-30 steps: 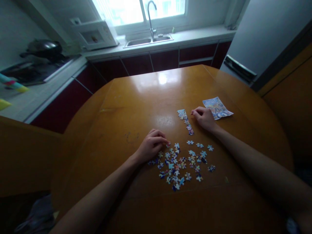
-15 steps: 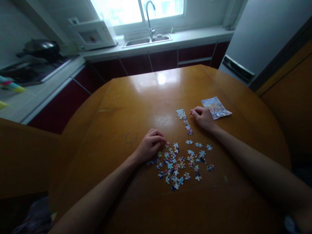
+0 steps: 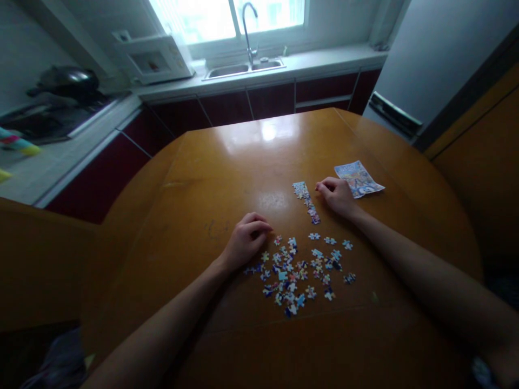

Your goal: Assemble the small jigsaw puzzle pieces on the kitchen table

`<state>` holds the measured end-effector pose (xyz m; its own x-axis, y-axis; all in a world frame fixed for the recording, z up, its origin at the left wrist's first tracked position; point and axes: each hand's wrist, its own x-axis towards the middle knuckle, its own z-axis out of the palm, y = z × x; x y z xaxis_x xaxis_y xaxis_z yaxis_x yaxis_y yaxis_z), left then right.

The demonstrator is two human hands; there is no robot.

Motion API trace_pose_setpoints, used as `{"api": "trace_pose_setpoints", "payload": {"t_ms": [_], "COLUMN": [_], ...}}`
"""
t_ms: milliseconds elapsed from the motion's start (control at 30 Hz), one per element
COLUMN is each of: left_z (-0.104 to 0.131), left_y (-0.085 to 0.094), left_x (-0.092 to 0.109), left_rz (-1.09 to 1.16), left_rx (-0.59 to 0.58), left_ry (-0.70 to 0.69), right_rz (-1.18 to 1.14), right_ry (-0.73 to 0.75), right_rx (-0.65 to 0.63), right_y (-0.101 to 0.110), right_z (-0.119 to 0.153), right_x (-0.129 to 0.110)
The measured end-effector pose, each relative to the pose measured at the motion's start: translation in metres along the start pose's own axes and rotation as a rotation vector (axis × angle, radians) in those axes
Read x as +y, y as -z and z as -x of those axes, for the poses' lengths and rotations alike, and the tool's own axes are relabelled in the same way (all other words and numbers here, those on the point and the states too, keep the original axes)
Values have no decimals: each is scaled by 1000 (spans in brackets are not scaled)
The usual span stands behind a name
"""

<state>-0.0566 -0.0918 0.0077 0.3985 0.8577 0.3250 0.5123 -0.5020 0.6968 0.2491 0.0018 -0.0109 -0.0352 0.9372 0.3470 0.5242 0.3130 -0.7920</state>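
Note:
My left hand (image 3: 247, 242) rests on the table just left of a loose reddish puzzle piece (image 3: 278, 240). Its fingers are loosely curved, with a gap above the thumb, and no piece shows in them. My right hand (image 3: 337, 195) is closed in a pinch at the right of a joined strip of puzzle pieces (image 3: 307, 201); what its fingertips hold, if anything, is too small to make out. Many loose puzzle pieces (image 3: 292, 273) lie scattered in front of both hands. Beside the right wrist is a printed picture sheet (image 3: 360, 178), partly covered by that hand.
The pieces lie on a round-ended wooden table (image 3: 227, 167). Beyond it run a counter with a sink (image 3: 243, 69) and a white microwave (image 3: 156, 58). A dark pan (image 3: 71, 81) stands on the stove at the left, and a refrigerator (image 3: 433, 59) at the right.
My left fingers have drawn back a little to the left, off the reddish puzzle piece, which stays on the table. My right hand has hardly moved.

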Motion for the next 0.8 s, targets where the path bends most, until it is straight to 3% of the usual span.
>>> {"api": "trace_pose_setpoints", "payload": {"t_ms": [267, 800], "left_z": [-1, -1], "left_y": [0, -2], "left_x": [4, 2], "left_rz": [-61, -38], "left_rx": [-80, -25], "left_ry": [-13, 39], "right_rz": [9, 18], "right_ry": [7, 15], "right_rx": [-9, -14], "right_y": [0, 1], "right_z": [-1, 0], "right_x": [2, 2]}}
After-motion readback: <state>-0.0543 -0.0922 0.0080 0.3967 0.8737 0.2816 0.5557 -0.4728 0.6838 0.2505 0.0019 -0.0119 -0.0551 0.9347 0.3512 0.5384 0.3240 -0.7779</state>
